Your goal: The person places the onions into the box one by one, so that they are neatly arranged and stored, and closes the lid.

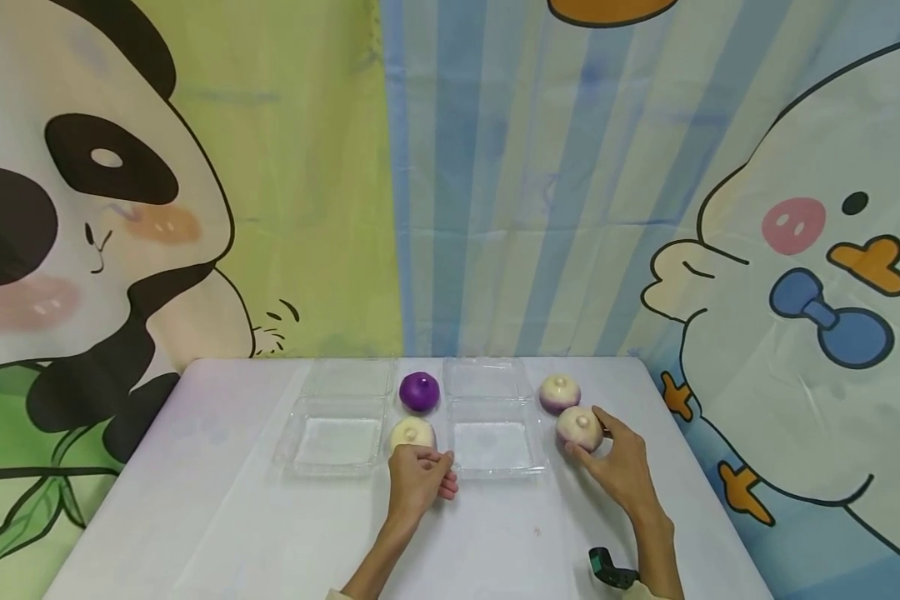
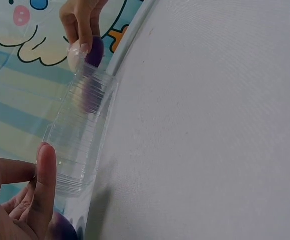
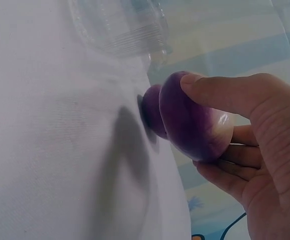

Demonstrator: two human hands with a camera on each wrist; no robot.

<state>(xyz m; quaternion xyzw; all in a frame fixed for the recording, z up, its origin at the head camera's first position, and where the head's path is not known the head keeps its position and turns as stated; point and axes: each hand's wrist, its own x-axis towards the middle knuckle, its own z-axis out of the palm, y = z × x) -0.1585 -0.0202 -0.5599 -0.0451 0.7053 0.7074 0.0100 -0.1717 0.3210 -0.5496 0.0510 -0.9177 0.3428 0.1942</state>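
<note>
On the head cam I've got my R hand (image 1: 618, 467) gripping the held onion (image 1: 579, 428), thumb one side, fingers the other; R wrist cam shows its purple underside. It's just R of the R box (image 1: 492, 442), w/ the far onion (image 1: 560, 392) right behind it, so v. little room on that side. Can't tell if the held onion is off the worktop (image 1: 217, 517).

My L hand (image 1: 420, 483) looks slack, fingers loosely bent, in front of the pale onion (image 1: 412, 432) and near the front L corner of the R box. It covers the onion's near side, so can't tell whether they touch.

Btwn the R box and the L box (image 1: 337, 442) there's just a narrow lane, taken up by the pale onion, w/ the dark onion (image 1: 419, 392) behind it. Both boxes are clear plastic, lids folded back to abt the worktop's far edge; the backdrop (image 1: 457, 167) is just past that.

Most room: the wide white strip along the front, plus the stretch btwn L box and L edge. R side narrower, w/ a black gadget (image 1: 611, 568) low down by my R wrist, well in from the R edge.
</note>
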